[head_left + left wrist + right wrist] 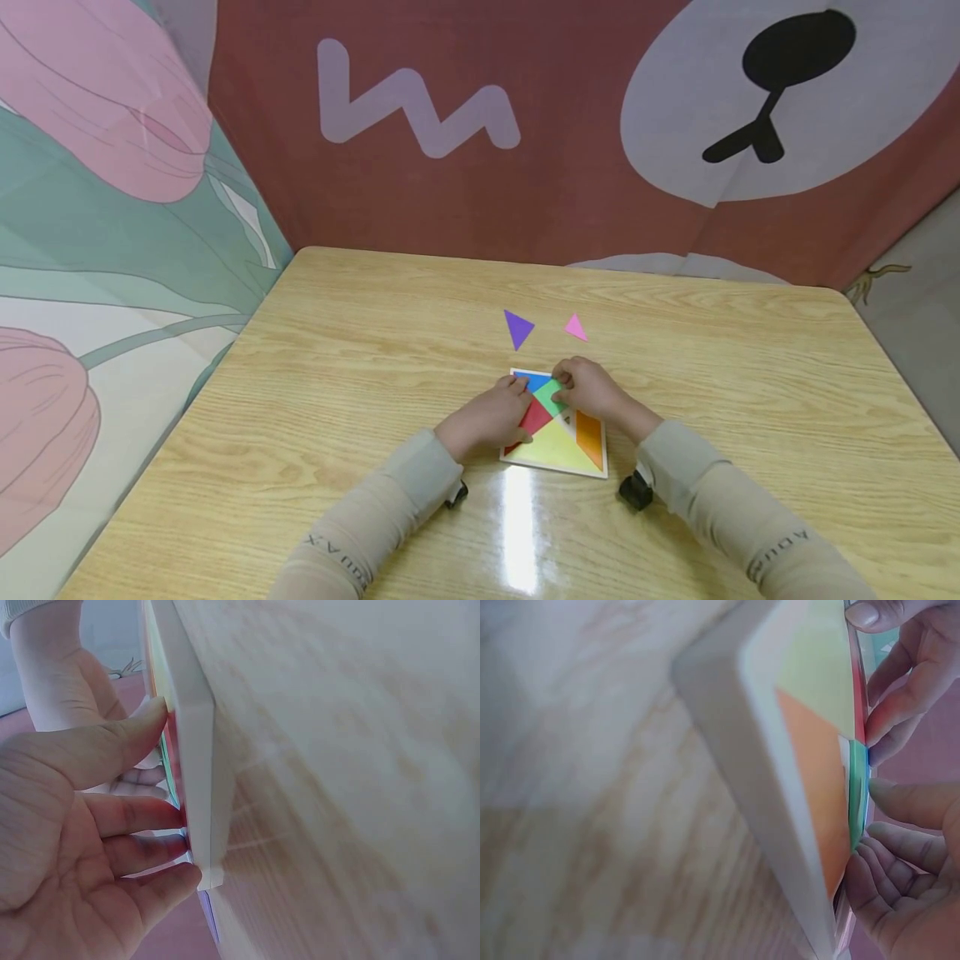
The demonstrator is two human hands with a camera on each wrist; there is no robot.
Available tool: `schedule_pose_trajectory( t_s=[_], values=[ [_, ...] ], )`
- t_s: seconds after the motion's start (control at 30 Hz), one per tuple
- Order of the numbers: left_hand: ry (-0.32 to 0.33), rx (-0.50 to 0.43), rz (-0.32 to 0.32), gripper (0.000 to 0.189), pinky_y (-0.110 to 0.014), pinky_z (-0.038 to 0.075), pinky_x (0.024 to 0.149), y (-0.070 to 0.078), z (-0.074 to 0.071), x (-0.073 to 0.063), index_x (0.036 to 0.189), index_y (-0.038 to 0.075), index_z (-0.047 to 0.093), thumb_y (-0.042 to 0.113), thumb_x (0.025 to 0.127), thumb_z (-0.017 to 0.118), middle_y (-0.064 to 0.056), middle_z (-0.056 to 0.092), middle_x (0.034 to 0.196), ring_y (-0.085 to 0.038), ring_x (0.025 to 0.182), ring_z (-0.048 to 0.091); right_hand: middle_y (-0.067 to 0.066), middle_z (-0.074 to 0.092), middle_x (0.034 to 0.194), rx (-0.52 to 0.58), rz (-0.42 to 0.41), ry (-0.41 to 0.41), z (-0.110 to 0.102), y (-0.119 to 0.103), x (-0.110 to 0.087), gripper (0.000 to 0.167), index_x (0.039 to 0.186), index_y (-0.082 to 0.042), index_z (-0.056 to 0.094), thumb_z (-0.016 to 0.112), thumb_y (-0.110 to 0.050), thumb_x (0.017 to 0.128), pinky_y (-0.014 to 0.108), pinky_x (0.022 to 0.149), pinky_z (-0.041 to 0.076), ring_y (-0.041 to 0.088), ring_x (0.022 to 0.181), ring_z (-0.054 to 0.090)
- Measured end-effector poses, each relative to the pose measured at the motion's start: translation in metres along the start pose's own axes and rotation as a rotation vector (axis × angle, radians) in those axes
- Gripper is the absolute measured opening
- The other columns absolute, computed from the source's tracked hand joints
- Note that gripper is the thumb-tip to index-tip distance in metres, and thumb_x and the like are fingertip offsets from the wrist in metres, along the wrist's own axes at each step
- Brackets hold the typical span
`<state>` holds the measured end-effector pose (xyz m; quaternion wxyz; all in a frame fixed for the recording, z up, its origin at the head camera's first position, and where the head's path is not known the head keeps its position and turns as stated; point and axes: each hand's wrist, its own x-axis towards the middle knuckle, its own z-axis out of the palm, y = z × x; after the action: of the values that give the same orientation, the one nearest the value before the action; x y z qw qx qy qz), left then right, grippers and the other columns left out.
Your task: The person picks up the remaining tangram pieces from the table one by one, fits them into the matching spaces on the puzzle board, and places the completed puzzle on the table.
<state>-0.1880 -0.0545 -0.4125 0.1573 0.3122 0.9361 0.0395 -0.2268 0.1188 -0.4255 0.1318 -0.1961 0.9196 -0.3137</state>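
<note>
A tangram in a shallow white tray [553,473] lies on the table. In it are a yellow triangle [558,446], an orange piece [590,437], a red piece [537,417], a blue piece [536,380] and a green piece [550,398]. My left hand [491,417] rests on the tray's left side, thumb and fingers extended and touching the red piece [174,761]. With thumb and fingertips my right hand [588,390] pinches the green piece [856,795], which sits beside the orange piece [821,802]. Part of the blue piece is hidden by the hands.
Beyond the tray, a purple triangle [518,329] and a smaller pink triangle [576,327] lie on the wooden table [360,350]. A bare bit of tray floor with a printed mark [567,420] shows between the green, yellow and orange pieces. Printed cloth hangs behind the table.
</note>
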Motion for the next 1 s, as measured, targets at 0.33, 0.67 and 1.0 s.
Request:
schedule_pose_trajectory(
  t_s=[0.33, 0.67, 1.0],
  values=[
    [-0.006, -0.005, 0.001, 0.061, -0.027, 0.022, 0.100, 0.000, -0.001, 0.001, 0.126, 0.000, 0.042, 0.035, 0.079, 0.061, -0.015, 0.029, 0.135, -0.027, 0.125, 0.023, 0.009, 0.052, 0.088, 0.079, -0.015, 0.016, -0.001, 0.004, 0.001, 0.024, 0.098, 0.004, 0.057, 0.063, -0.005, 0.077, 0.034, 0.074, 0.045, 0.021, 0.082, 0.049],
    [-0.005, 0.008, -0.003, 0.062, -0.027, 0.021, 0.101, 0.000, -0.001, 0.000, 0.126, 0.000, 0.042, 0.036, 0.079, 0.060, -0.015, 0.029, 0.136, -0.027, 0.125, 0.023, 0.008, 0.054, 0.084, 0.090, -0.038, 0.073, -0.005, 0.010, 0.002, 0.022, 0.096, 0.004, 0.059, 0.062, -0.003, 0.076, 0.032, 0.071, 0.045, 0.021, 0.079, 0.051],
    [-0.006, 0.022, 0.003, 0.063, -0.027, 0.019, 0.102, 0.000, 0.000, 0.000, 0.127, 0.000, 0.041, 0.037, 0.080, 0.059, -0.015, 0.029, 0.135, -0.027, 0.125, 0.022, 0.011, 0.055, 0.085, 0.110, -0.008, 0.105, -0.009, 0.021, 0.007, 0.020, 0.095, 0.005, 0.058, 0.059, -0.001, 0.077, 0.033, 0.071, 0.046, 0.022, 0.079, 0.052]
  ],
)
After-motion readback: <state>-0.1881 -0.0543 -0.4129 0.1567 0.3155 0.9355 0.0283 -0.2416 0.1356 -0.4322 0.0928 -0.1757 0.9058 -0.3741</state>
